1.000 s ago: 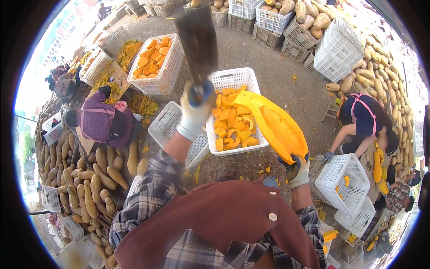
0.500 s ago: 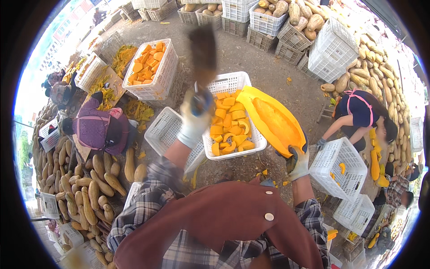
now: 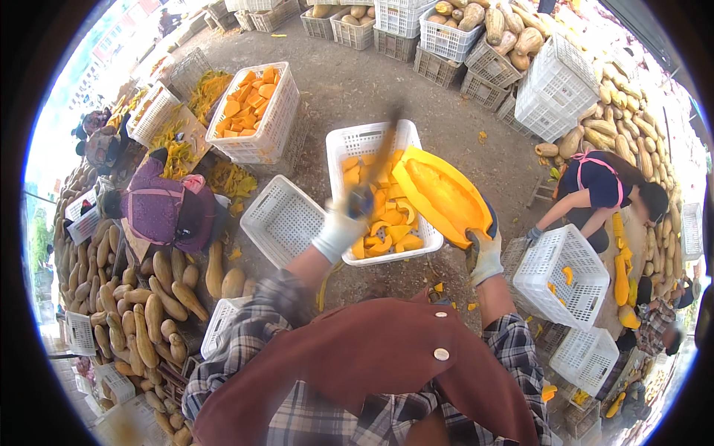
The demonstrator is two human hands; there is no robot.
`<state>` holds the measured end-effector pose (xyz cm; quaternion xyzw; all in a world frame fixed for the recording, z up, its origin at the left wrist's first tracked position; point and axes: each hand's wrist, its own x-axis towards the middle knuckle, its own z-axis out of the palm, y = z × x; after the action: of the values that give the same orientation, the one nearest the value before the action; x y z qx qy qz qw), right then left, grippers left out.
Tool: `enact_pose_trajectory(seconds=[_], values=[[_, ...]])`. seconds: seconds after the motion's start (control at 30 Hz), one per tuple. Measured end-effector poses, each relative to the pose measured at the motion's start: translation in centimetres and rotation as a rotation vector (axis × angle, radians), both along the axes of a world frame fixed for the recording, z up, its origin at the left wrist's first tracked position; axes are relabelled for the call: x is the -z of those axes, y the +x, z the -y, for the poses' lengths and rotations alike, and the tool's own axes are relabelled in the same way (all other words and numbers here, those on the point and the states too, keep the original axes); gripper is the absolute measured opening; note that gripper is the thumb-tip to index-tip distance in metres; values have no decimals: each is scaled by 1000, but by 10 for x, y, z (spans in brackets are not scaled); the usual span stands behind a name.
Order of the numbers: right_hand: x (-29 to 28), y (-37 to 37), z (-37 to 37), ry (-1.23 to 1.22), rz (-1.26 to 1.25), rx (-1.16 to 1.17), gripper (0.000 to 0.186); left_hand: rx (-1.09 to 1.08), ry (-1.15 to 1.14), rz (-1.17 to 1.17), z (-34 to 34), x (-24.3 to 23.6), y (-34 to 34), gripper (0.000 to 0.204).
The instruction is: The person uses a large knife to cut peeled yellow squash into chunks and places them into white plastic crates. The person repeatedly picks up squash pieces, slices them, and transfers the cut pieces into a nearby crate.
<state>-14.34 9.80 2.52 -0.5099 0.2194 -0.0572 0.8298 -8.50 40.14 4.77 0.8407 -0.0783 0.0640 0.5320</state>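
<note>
My gloved left hand [image 3: 343, 223] is closed round the handle of a cleaver [image 3: 387, 145], whose blade is blurred and seen nearly edge-on. The blade stands over a white plastic crate [image 3: 335, 141] that holds cut orange pumpkin chunks [image 3: 383, 212]. In my gloved right hand [image 3: 486, 256] is the near end of a peeled, hollowed pumpkin half [image 3: 442, 195], its cut face up. The pumpkin's far end reaches over the crate's right side, close to the blade. My right fingertips are partly hidden beneath the pumpkin.
An empty white crate [image 3: 279, 219] lies left of my left hand. Farther left stands a stacked crate of pumpkin chunks [image 3: 253, 100]. A co-worker in purple [image 3: 160, 204] is at left; another in dark blue [image 3: 602, 182] bends beside a crate [image 3: 561, 275] at right. Whole pumpkins [image 3: 156, 320] are heaped around.
The cleaver has swung down and to the right, from upright to beside the pumpkin half's far end. My right hand has shifted slightly left and nearer with the pumpkin.
</note>
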Motion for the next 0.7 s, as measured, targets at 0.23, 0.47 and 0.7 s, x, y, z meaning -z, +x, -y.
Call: enact_pose_trajectory(seconds=[0.23,0.47,0.7], values=[[8,19,4,-284,-109,-63,55,-29,-261,-397,-15,4,10,38],[-2,37,-14,-290,0,-97,58,31,-233,-271,3,0,-11,30],[-7,41,-16,-411,27,-121,55,38,-297,-586,-11,8,-11,40]])
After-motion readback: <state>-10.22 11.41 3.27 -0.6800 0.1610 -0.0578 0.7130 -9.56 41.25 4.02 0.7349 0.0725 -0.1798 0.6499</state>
